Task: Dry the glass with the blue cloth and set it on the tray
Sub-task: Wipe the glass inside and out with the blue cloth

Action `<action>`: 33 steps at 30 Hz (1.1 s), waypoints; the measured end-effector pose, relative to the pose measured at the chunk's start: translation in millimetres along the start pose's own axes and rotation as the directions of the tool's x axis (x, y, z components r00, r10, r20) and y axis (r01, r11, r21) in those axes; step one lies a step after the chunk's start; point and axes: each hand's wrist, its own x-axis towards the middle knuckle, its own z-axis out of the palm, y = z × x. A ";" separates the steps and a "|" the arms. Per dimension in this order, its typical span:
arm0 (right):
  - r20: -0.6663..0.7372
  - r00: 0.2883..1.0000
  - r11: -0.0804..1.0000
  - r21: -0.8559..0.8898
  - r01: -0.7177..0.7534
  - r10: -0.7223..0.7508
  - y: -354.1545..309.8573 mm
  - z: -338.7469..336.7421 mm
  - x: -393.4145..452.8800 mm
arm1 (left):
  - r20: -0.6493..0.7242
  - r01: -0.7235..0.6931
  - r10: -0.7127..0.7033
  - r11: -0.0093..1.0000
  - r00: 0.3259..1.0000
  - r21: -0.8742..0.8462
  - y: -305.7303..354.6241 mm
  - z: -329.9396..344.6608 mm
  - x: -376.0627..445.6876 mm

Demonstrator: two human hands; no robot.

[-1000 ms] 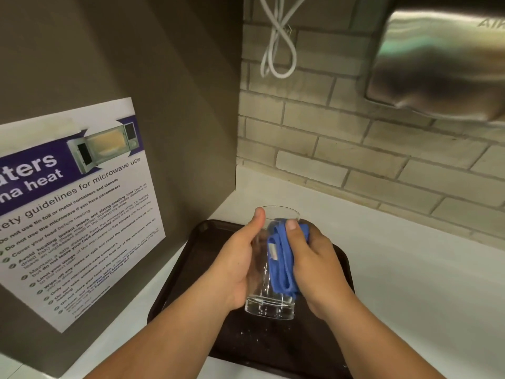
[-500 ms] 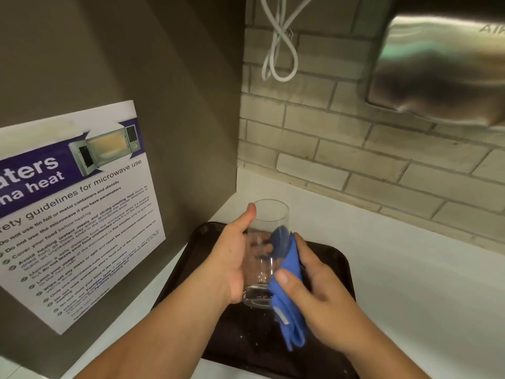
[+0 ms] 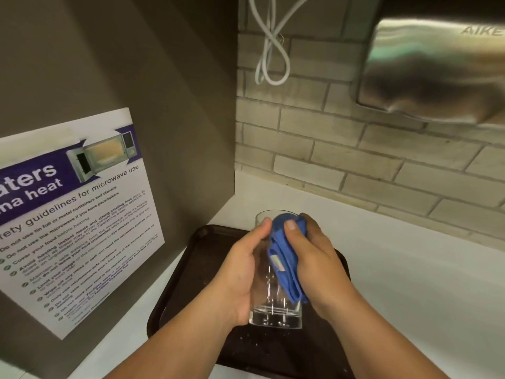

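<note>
The brown side panel fills the left of the view and meets the grey brick wall at the corner behind the work area. The white counter runs from that corner toward the viewer and to the right. A stainless steel hand dryer is mounted on the brick wall at upper right, well above the counter and well apart from the hands. A microwave safety poster is fixed to the side panel, to the left of the tray. The dark tray lies on the counter close to the panel; its surface carries small water droplets, and the forearms and hands cover much of its centre. A looped white cable hangs on the brick wall near the corner, above the tray. The left hand is wrapped around the left side of the glass, grasping it with the thumb near the rim. The right hand grips the blue cloth and presses it against the right side of the glass, with part of the cloth folded over the rim. The glass is upright, clear and held above the tray; its thick base shows below both hands, and whether it touches the tray surface cannot be determined. A small white label on the cloth faces the viewer.
</note>
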 end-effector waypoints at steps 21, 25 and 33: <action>0.275 0.960 0.973 -0.199 0.118 -0.061 7.9 0.8 -37.1 | -0.131 -0.091 0.090 0.996 0.987 -0.001 4.8 -18.7 7.8; -0.039 0.994 0.986 -0.141 0.091 -0.098 -3.0 4.1 -17.6 | -0.091 -0.062 0.068 0.996 0.994 0.066 -1.4 -11.1 4.6; -0.090 0.976 0.955 -0.243 0.170 -0.197 -4.7 10.1 -7.9 | -0.038 -0.064 0.064 0.998 0.997 0.011 0.9 -2.8 0.6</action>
